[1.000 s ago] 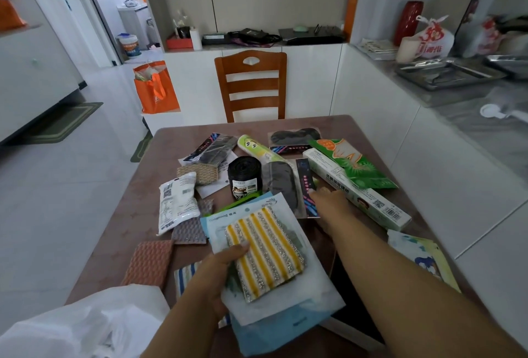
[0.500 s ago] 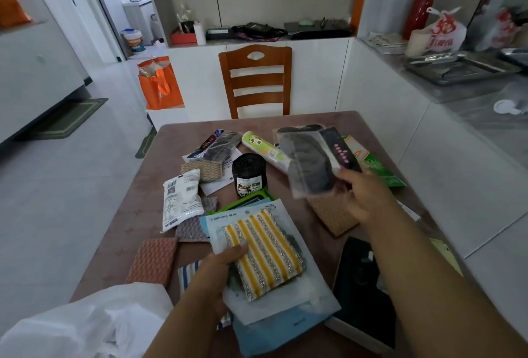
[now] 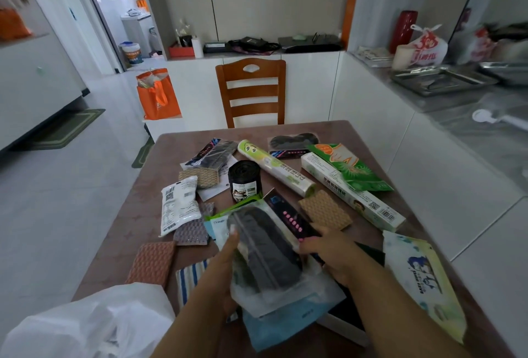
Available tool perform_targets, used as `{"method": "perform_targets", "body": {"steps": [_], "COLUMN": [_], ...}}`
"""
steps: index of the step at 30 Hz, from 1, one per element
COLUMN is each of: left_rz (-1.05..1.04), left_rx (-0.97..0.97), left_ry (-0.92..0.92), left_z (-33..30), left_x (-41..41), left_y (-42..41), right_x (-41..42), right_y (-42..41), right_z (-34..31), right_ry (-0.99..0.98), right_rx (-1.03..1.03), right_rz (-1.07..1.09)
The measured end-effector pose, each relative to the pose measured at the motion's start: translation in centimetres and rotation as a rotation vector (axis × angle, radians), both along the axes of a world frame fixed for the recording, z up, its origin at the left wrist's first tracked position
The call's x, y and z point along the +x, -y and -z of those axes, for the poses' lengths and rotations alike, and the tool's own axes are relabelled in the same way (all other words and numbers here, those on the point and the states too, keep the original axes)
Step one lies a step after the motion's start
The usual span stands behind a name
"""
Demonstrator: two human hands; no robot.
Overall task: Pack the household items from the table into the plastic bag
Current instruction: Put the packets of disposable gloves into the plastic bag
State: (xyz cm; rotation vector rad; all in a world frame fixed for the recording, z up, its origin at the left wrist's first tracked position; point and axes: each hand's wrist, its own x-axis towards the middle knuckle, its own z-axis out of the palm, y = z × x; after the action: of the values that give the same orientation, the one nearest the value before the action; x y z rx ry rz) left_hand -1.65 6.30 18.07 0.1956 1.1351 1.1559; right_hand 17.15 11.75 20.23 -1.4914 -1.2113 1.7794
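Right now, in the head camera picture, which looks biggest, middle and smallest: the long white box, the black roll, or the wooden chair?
1. wooden chair, though it stands farthest away.
2. long white box.
3. black roll.
The box lies nearer the camera than the chair, so real sizes may differ more.

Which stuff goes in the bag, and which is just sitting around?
For packing: plastic bag, insole packet held in both hands, black roll, long box, wipes.
Just there: chair, orange bag, metal tray.

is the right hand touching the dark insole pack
Touching: the head view shows the right hand with fingertips pressed on the insole pack edge.
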Motion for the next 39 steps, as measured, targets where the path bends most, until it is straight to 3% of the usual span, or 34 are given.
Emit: {"method": "perform_targets", "body": {"steps": [3, 7, 9, 11, 15, 19, 22, 24, 32, 36, 39], "left_rz": [0.005, 0.02, 0.028, 0.036, 0.05, 0.045, 0.028, 0.029, 0.052, 0.081, 0.067], "left_rx": [-0.019, -0.019, -0.012, -0.012, -0.017, 0.004, 0.006, 0.008, -0.015, -0.035, -0.062], "left_ry": [-0.106, -0.127, -0.144, -0.166, -0.165, -0.126, -0.121, -0.126, -0.091, -0.096, -0.086], "left_z": [-0.2, -0.8, -0.8, -0.5, 0.6, 1.5, 2.2, 2.3, 2.0, 2.0, 2.2], "left_x": [0.4, 1.4, 1.9, 2.3, 2.4, 2.3, 2.2, 2.1, 1.9, 1.4, 1.1], "left_y": [-1.0, -2.8, -3.8, -4.7, -6.0, -6.7, -6.9, -6.9, -6.2, -5.6, -5.2], "right_x": [-0.2, 1.2, 2.8, 4.5, 6.3, 7.1, 8.2, 8.6, 6.8, 4.7, 2.2], "right_y": [-0.4, -5.1, -9.1, -12.5, -16.4, -18.9, -19.8, -20.0, -18.1, -11.8, -5.3], "right_z": [-0.6, 0.0, 1.5, 3.1, 4.8, 6.4, 6.9, 6.6, -2.4, -6.6, -5.3], "right_ry": [0.126, 0.008, 0.143, 0.428, 0.955, 1.104, 1.175, 1.131, 0.552, 0.447, 0.394], "right_rx": [0.102, 0.032, 0.059, 0.201, 0.395, 0.249, 0.263, 0.331, 0.824, 0.901, 0.836], "right_rz": [-0.035, 0.323, 0.504, 0.568, 0.521, 0.317, 0.229, 0.26, 0.524, 0.286, 0.018]}}
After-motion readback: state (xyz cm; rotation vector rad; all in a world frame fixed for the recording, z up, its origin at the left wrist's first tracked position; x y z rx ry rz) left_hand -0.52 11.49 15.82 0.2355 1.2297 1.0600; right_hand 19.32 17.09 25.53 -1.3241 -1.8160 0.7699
